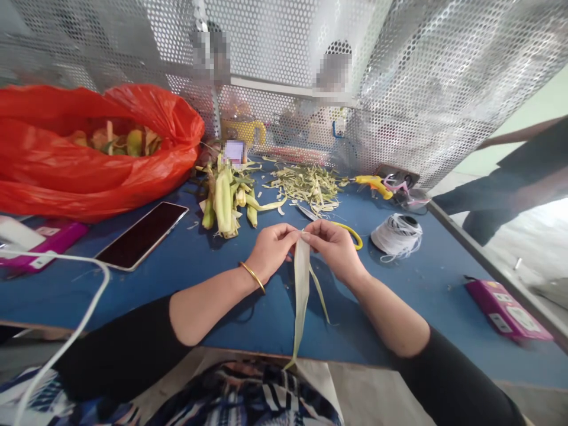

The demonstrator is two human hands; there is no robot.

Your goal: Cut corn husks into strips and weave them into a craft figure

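Note:
A long pale corn husk strip (302, 284) hangs over the table's front edge, its upper end pinched between both hands. My left hand (274, 248) is closed, thumb and fingertips on the husk's top. From the other side my right hand (333, 248) pinches the same end, its thumb close to the left one. A thin green strip (320, 293) dangles just right of the husk; where it joins is hidden by the fingers. Behind the right hand lie yellow-handled scissors (355, 235), partly covered by it.
On the blue table (248, 325) are husked corn pieces (224, 204), a heap of shreds (308, 186), a phone (144, 234), a white string spool (397, 234), a yellow glue gun (375, 184) and a purple box (508, 310). A red bag (89, 183) sits left; a perforated metal screen (275, 53) stands behind.

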